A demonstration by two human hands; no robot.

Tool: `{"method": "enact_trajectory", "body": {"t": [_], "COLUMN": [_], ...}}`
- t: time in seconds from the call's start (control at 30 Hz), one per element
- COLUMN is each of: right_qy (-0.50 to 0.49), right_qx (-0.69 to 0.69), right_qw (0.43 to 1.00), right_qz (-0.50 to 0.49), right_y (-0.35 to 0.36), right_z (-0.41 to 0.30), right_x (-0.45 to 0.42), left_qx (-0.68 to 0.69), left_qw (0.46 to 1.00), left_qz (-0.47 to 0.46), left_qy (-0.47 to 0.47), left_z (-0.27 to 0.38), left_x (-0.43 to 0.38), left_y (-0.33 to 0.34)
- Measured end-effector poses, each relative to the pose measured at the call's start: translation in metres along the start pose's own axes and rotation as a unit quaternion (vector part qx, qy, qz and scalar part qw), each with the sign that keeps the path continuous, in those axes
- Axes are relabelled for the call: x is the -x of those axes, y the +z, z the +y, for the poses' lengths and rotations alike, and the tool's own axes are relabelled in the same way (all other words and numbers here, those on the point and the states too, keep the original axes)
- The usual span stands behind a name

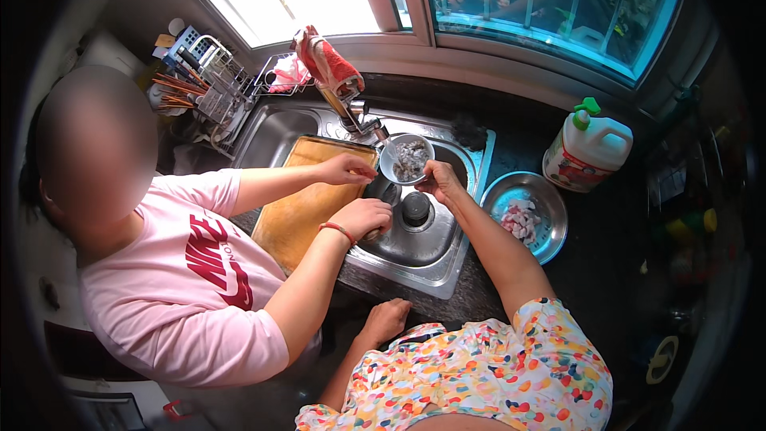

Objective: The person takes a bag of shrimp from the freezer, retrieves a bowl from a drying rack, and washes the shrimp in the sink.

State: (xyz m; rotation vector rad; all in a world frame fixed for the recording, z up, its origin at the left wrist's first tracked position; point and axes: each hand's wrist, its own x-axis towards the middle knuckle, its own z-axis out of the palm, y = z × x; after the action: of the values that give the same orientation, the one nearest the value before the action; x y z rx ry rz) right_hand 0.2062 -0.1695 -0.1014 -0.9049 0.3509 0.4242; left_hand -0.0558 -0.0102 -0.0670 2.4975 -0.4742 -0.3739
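My right hand [441,182] grips the rim of a white bowl [386,172] under the faucet [377,130]. Greyish pieces of food [412,158] lie in the bowl, and water seems to run in at its left side. Below the bowl is the right basin of a stainless steel sink [413,248], with a dark round drain strainer [416,206]. My left hand [388,318] rests with curled fingers by the counter's front edge; whether it holds anything cannot be seen. To the right, a metal basin [561,215] holds pale pink pieces of raw meat [520,221].
A co-worker in a pink shirt [197,311] stands at left, one hand [361,217] on a knife handle [371,234], the other above a wooden cutting board [317,191]. A white jug [589,146] stands right. A red cloth [329,63] hangs over the faucet; a dish rack [224,96] stands back left.
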Motion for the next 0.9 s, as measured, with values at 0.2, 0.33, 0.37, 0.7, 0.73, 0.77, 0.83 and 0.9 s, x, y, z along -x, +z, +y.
{"method": "enact_trajectory", "body": {"t": [0.2,0.33,0.37,0.7,0.73,0.77,0.83,0.9], "right_qy": [0.030,0.043,0.046,0.087,0.095,0.100,0.109,0.108], "right_qx": [-0.026,-0.024,-0.025,-0.056,-0.055,-0.052,-0.048,-0.038], "right_qw": [0.999,0.999,0.999,0.994,0.993,0.993,0.993,0.993], "right_qz": [-0.013,-0.012,-0.008,-0.029,-0.033,-0.029,-0.023,-0.018], "right_y": [0.010,0.002,0.001,-0.005,-0.006,-0.008,-0.008,-0.009], "right_z": [0.008,0.016,0.018,0.031,0.033,0.035,0.037,0.038], "right_x": [-0.014,-0.028,-0.032,-0.030,-0.031,-0.032,-0.031,-0.028], "left_qx": [-0.004,0.000,0.003,0.025,0.026,0.026,0.025,0.025], "left_qw": [0.999,0.999,0.999,1.000,1.000,1.000,1.000,1.000], "left_qz": [-0.024,-0.028,-0.027,-0.007,-0.005,-0.008,-0.014,-0.009], "left_qy": [-0.022,-0.021,-0.020,0.002,0.006,0.005,0.001,0.005], "left_z": [-0.006,-0.009,-0.009,-0.009,-0.010,-0.010,-0.011,-0.011], "left_x": [0.001,-0.001,-0.002,-0.010,-0.011,-0.011,-0.012,-0.011], "left_y": [-0.005,-0.005,-0.005,-0.003,-0.002,-0.002,-0.002,-0.002]}}
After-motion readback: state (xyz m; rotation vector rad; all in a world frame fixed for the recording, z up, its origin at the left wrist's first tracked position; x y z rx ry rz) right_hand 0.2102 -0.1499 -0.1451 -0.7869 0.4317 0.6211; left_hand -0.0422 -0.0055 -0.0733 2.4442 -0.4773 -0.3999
